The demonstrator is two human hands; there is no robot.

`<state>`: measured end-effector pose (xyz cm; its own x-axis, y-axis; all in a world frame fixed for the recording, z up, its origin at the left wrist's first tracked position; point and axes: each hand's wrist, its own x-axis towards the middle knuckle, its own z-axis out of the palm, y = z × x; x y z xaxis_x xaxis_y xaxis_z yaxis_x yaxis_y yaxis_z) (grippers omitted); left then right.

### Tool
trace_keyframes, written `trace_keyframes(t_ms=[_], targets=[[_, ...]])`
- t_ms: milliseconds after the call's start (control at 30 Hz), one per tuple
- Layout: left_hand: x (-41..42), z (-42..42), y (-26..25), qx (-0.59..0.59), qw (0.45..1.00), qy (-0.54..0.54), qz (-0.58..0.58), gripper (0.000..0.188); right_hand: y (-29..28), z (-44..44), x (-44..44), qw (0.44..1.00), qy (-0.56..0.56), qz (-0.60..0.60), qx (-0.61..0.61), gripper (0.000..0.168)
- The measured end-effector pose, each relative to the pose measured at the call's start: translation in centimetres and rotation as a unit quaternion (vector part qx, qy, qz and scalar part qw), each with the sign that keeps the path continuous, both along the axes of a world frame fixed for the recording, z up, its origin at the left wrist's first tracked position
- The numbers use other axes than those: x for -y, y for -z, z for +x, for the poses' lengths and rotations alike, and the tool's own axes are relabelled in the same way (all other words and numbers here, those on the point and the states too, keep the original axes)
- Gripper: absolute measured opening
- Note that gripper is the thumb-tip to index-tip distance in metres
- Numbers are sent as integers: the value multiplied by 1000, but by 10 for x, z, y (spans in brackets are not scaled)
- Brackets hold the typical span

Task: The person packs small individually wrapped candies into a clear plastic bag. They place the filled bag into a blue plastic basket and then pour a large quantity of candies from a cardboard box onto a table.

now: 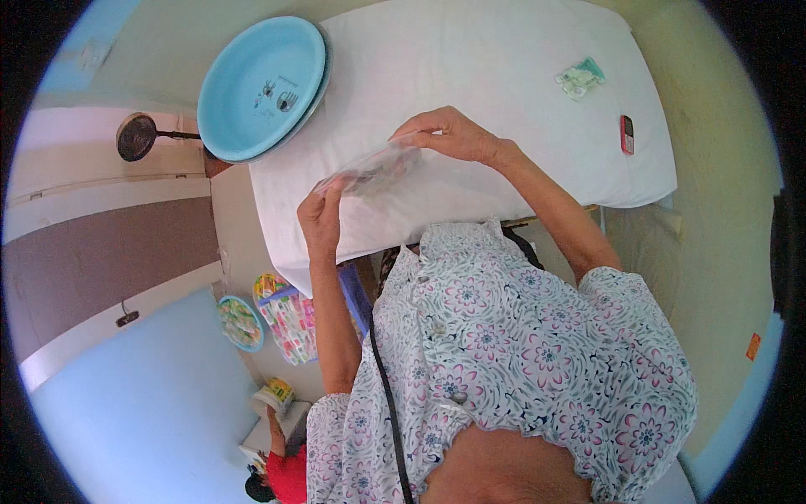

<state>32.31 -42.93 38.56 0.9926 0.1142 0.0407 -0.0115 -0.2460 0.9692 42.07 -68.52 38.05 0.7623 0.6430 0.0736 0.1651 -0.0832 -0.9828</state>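
A clear plastic bag (376, 169) is stretched between my two hands above the white-covered table (491, 69). Something dark and reddish shows through the film, too blurred to name. My left hand (321, 214) pinches the bag's near left end between thumb and fingers. At its far right end, the thumb and fingertips of my right hand (452, 133) hold the upper edge. Farther right on the cloth lies a small green and white plastic packet (580, 79), apart from both hands.
Stacked basins, the top one light blue (261, 88), stand at the table's far left corner. A red mobile phone (626, 134) lies near the right edge. On the floor at left are a basin of packets (240, 323) and a crate of packets (289, 324). A person in red (286, 472) touches a bucket (274, 395).
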Motion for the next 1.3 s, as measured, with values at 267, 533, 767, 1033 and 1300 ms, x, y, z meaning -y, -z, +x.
trace_keyframes(t_ms=[267,533,767,1033,1300], targets=[[5,5,-1,-36,999,-4,-37,28,-3,4,-1,999,16,7,-31,24],[-4,28,24,-104,992,-37,-63,28,34,28,-8,982,94,-106,-123,17],[-14,38,47,-157,983,42,85,30,80,35,-8,968,32,-175,-179,17],[28,44,2,129,899,86,410,48,88,30,-12,960,28,-184,-207,17],[37,56,16,-113,876,279,378,32,92,34,-18,955,75,-195,-210,20]])
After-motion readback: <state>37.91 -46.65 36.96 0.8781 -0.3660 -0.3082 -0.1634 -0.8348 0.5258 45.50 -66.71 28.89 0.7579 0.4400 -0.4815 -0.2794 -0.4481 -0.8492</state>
